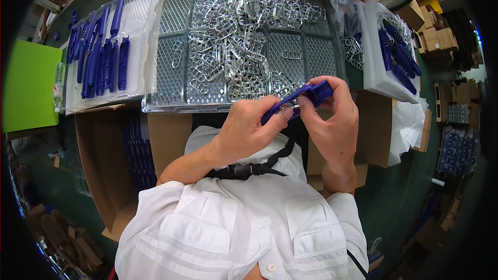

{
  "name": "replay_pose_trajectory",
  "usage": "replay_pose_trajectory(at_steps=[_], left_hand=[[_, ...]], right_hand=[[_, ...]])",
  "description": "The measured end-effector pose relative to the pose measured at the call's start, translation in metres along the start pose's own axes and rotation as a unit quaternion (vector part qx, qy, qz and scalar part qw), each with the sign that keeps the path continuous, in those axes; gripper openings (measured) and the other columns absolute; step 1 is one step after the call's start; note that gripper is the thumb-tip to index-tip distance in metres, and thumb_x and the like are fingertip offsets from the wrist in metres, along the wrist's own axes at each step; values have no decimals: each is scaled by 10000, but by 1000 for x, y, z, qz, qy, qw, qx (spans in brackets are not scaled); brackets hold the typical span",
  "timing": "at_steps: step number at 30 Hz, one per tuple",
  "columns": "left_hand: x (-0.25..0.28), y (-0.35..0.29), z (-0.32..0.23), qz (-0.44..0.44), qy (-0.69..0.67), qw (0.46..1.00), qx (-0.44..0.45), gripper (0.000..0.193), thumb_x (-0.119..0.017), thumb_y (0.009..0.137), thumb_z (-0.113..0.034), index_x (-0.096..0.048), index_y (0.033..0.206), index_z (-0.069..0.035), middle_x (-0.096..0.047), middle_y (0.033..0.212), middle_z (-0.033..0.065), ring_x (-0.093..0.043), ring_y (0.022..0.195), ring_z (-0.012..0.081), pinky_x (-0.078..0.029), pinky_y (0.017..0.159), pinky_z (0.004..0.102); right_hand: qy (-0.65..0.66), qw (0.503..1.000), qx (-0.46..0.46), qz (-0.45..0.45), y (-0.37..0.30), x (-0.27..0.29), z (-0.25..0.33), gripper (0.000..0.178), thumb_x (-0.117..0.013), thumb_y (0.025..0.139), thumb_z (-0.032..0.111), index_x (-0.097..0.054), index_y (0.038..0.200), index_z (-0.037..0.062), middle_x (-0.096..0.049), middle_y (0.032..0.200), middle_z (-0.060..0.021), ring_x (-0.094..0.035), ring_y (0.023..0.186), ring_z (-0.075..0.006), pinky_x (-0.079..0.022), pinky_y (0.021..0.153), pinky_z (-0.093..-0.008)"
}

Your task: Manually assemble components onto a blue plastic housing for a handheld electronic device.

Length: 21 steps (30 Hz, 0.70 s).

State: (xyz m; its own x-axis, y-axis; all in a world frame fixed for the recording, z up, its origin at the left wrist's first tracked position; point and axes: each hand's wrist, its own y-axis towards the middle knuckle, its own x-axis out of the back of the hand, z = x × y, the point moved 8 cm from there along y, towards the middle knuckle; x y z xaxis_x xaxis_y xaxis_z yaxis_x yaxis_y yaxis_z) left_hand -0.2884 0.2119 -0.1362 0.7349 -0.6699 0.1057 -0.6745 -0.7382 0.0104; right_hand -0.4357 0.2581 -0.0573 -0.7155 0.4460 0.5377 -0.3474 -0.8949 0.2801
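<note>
Clear tray point(172, 16) holding metal links point(233, 46) | blue plastic part point(320, 92): at tray's near edge | left grip point(245, 123), right grip point(334, 124): both closed on it | bottle point(59, 74) with label point(57, 89): left of tray

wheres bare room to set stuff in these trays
Bare in the clear plastic compartment tray: far-left cell, beside heaped silver oval metal clips, and near-right cell. Bare in the translucent white plastic tray: right of the long blue plastic pieces. Crowded: the compartment tray's middle.
</note>
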Motion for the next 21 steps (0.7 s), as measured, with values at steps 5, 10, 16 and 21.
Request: replay_pose_trajectory(at_steps=[5,10,16,21], left_hand=[[6,3,-8,-71,-6,996,-53,196,-705,976,-161,-696,883,11,-660,633,102,-606,508,161,-455,488,320],[11,2,-4,-86,-3,996,-20,170,-732,947,-148,-699,864,-4,-629,602,89,-550,480,139,-412,461,315],[14,6,8,-64,39,997,-16,149,-646,975,-70,-677,855,12,-643,618,37,-562,573,40,-401,496,236],[20,11,10,-121,-11,992,-22,156,-778,909,-146,-706,858,-18,-575,560,52,-495,468,103,-376,451,296]], right_hand=[[-2,999,49,-7,-5,-4,0,307,-811,837,26,-651,1099,25,-739,907,-98,-746,764,-222,-601,702,-328],[-8,997,74,-11,-10,-8,5,300,-808,837,19,-641,1086,18,-724,909,-100,-739,738,-232,-593,662,-338],[-45,994,95,-21,-9,-17,12,292,-794,841,4,-615,1072,7,-707,897,-104,-731,709,-236,-578,618,-343],[-59,993,96,-28,-3,-22,5,297,-789,843,4,-614,1083,10,-706,912,-113,-722,702,-239,-568,614,-331]])
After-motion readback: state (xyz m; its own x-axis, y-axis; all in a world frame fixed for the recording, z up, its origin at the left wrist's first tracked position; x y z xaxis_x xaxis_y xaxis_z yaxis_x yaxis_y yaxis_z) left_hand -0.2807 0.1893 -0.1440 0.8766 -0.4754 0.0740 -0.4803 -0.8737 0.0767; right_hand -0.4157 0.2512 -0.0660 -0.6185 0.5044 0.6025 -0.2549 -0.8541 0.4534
